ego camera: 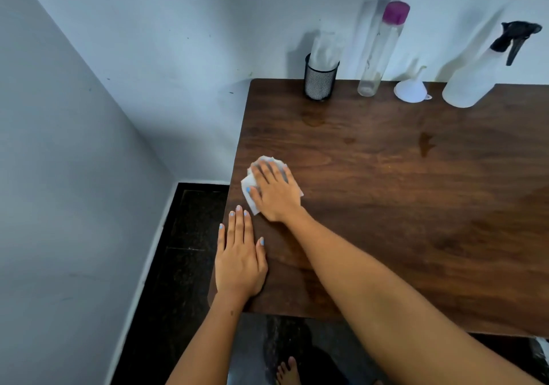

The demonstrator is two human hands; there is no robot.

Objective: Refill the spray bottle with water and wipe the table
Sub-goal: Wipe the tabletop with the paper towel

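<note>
A pale wall (74,147) and a strip of dark floor (184,236) border the left of the scene, where a person's left hand (240,263) lies flat on the near-left corner of a dark wooden tabletop (416,221), fingers straight and close together, thumb alongside, holding nothing. Just beyond it, the right hand (274,193) presses down with straight fingers on a crumpled white tissue (251,188), which lies on the tabletop near its left edge and shows around the fingertips and under the palm; the right forearm reaches across from the lower right. Along the back edge, against the wall, stand a black mesh holder (320,81) with white tissues in it, a tall clear bottle (377,55) with a purple cap, a white funnel (411,87) resting mouth-down, and, farthest right, the translucent spray bottle (475,75) with its black trigger head, upright and well apart from both hands. Wet patches (426,145) glisten on the wood between the bottles and the hands. A bare foot (286,371) shows on the floor below the table's front edge.
</note>
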